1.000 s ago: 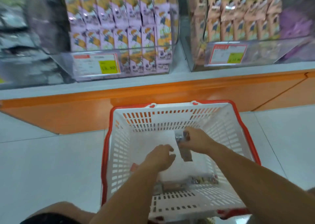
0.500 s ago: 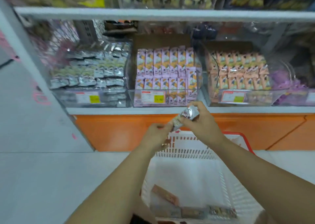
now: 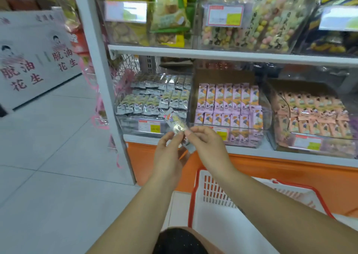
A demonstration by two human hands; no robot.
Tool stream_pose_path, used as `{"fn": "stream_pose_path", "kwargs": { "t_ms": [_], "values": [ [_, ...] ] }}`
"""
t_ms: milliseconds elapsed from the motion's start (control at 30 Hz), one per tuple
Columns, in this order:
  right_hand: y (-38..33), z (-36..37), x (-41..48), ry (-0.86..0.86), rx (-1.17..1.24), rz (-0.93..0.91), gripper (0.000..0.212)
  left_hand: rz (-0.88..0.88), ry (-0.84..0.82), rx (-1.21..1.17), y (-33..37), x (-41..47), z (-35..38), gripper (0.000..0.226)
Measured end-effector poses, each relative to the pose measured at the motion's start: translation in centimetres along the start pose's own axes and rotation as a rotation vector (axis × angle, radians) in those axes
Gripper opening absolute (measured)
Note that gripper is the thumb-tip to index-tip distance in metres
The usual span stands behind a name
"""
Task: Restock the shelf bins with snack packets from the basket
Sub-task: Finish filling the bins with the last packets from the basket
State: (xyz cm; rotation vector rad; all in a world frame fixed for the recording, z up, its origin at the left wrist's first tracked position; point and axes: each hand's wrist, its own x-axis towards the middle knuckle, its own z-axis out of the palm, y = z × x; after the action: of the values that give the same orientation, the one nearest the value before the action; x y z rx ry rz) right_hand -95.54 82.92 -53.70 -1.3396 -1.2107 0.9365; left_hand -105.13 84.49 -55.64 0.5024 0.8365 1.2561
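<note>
Both hands hold one small silver snack packet in front of the lower shelf. My left hand pinches its near end from the left, and my right hand pinches it from the right. The packet tilts up and away toward the clear bin of silver packets. To the right stand a clear bin of pink-and-orange packets and a bin of peach packets. The white basket with a red rim sits on the floor under my right forearm; its contents are hidden.
A white shelf post rises left of the bins, with pink ribbon hanging beside it. An orange plinth runs under the lower shelf. Upper bins hold bagged snacks. White cartons stand far left across the tiled aisle floor.
My hands lifted the packet out of the basket and carried it up and left toward the silver-packet bin. The view swung left, and the basket dropped to the lower right.
</note>
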Motion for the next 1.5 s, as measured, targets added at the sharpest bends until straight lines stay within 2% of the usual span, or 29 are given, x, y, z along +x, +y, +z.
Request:
{"fn": "stream_pose_path", "kwargs": {
  "t_ms": [67,167,200,267,367,500,667,933,1033,1100,1233,1433,1500],
  "values": [
    [-0.3,0.0,1.4,-0.125,-0.248,-0.057,0.030,0.108,0.055,0.041,1.8,0.9,-0.8,0.021],
    [0.1,-1.2,4.6,-0.270,-0.882,-0.136,0.056,0.254,0.212,0.341,5.2,2.9,-1.7,0.025],
    [0.4,-1.7,5.5,-0.290,-1.013,-0.140,0.055,0.302,0.264,0.440,6.3,3.7,-1.9,0.027],
    [1.0,-2.4,6.7,-0.331,-1.127,-0.129,0.043,0.378,0.338,0.609,8.3,5.7,-2.6,0.035],
    [1.9,-2.9,7.4,-0.358,-1.155,-0.194,0.029,0.452,0.409,0.833,10.5,8.5,-2.6,0.040],
    [2.7,-3.2,7.4,-0.365,-1.213,-0.269,0.052,0.513,0.419,1.029,12.3,11.3,-1.3,0.036],
    [3.4,-3.3,7.3,-0.337,-1.214,-0.317,0.058,0.491,0.373,1.164,11.6,14.0,-0.5,0.021],
    [4.0,-3.7,7.5,-0.337,-1.203,-0.337,0.064,0.460,0.316,1.543,10.0,14.8,-1.2,0.039],
    [4.1,-3.8,7.5,-0.366,-1.222,-0.344,0.067,0.442,0.266,1.572,10.2,14.2,-1.2,0.041],
    [4.0,-3.9,7.6,-0.382,-1.231,-0.341,0.068,0.504,0.273,1.589,9.9,13.8,-1.3,0.046],
    [4.0,-3.9,7.6,-0.396,-1.233,-0.346,0.069,0.611,0.228,1.562,8.6,12.6,-1.3,0.037],
    [3.5,-4.4,8.1,-0.440,-1.215,-0.371,0.068,0.497,0.192,1.597,8.9,12.1,-0.4,0.047],
    [3.7,-5.3,7.7,-0.416,-1.186,-0.480,0.063,0.640,0.228,1.578,8.2,11.3,0.2,0.046]
  ]
}}
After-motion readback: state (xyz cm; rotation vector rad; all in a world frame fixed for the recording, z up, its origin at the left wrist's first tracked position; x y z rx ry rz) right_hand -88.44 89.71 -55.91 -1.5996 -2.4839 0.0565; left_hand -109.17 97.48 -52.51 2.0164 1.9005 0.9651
